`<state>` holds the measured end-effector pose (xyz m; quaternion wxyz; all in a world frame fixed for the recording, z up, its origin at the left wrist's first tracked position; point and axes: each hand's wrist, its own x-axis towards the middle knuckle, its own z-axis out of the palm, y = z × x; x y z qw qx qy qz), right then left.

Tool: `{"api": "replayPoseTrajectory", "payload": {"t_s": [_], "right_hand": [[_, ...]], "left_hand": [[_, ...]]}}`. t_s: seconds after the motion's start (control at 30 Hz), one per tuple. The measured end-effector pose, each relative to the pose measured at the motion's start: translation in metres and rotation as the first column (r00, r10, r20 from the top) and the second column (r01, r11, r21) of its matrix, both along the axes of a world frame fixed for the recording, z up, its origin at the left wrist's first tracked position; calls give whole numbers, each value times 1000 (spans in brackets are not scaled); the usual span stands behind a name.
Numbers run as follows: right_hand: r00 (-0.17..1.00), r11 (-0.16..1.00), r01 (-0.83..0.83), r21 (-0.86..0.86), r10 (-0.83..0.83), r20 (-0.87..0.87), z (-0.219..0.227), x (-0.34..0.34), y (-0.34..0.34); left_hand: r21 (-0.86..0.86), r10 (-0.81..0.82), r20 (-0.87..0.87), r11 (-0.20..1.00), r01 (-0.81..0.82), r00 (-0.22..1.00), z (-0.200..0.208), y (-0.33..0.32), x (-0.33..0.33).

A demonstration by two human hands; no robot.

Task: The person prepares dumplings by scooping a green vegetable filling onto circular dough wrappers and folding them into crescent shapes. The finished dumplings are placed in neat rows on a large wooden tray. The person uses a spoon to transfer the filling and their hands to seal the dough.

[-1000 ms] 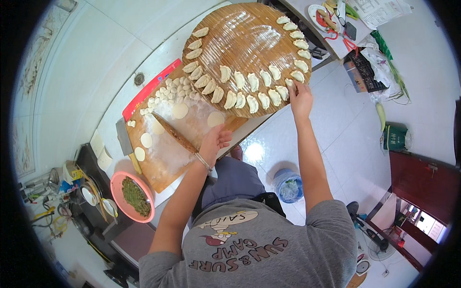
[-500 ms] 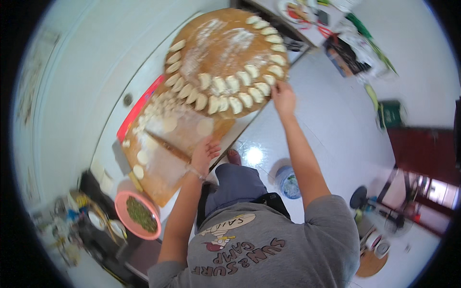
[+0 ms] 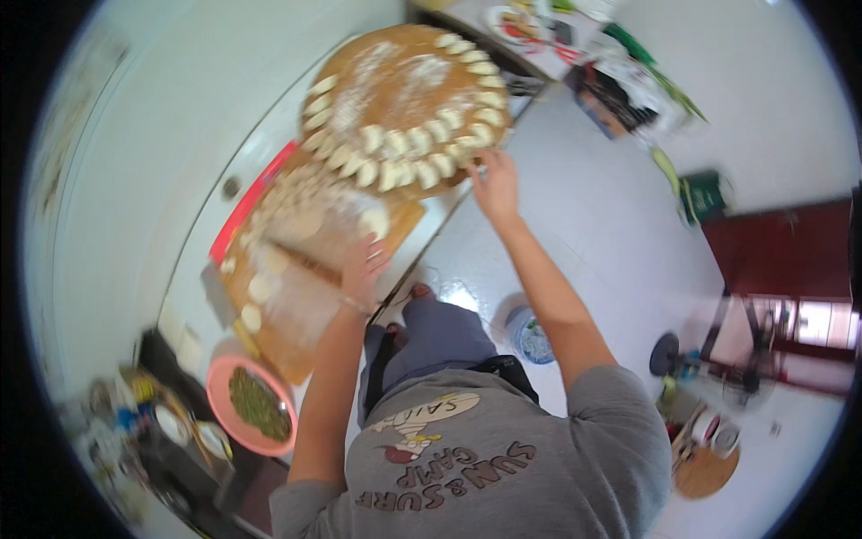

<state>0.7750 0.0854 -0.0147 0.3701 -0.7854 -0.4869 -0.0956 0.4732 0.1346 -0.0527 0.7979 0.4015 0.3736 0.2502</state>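
Observation:
My left hand (image 3: 364, 271) is open over the near edge of the floured rectangular board (image 3: 406, 216). Its fingertips reach the edge of a round dough wrapper (image 3: 373, 222); whether they touch it I cannot tell. A rolling pin (image 3: 305, 262) lies across that board, with its near end beside my left hand. At the near right edge of the large round board (image 3: 395, 81), my right hand (image 3: 496, 187) has its thumb and fingers apart beside the last dumplings (image 3: 467, 154). Dumplings stand in curved rows along the round board's rim. Small dough pieces (image 3: 296, 190) lie beyond the rolling pin.
A pink bowl of green filling (image 3: 256, 404) stands at the lower left. Near it are a cleaver (image 3: 218, 296) and more wrappers (image 3: 251, 316). A blue bucket (image 3: 532, 337) is on the floor by my legs. Bags (image 3: 620, 94) lie at the far right.
The whole view has shifted, moving the boards leftward. My right hand's fingers have spread apart at the round board's edge. My left hand has come closer to the wrapper.

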Motion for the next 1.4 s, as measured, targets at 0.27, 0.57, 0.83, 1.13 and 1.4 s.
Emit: {"api": "replayPoseTrajectory", "payload": {"t_s": [0.27, 0.57, 0.83, 1.13, 1.4], "right_hand": [[875, 876, -481, 10, 481, -56, 6, -122, 45], [904, 739, -284, -610, 419, 88, -102, -176, 82], [960, 676, -243, -695, 62, -275, -131, -164, 102], [909, 828, -354, -436, 195, -369, -106, -195, 86], [39, 446, -888, 116, 325, -945, 19, -330, 7]], "left_hand": [[-9, 478, -352, 858, -513, 805, -45, -4, -103], [92, 523, -537, 816, -570, 662, -94, -10, -158], [-33, 498, -488, 810, -585, 717, -68, -32, -123], [-23, 431, -433, 873, -488, 792, -50, -49, -130], [-479, 543, 297, 797, -369, 786, 11, -73, -182]]}}
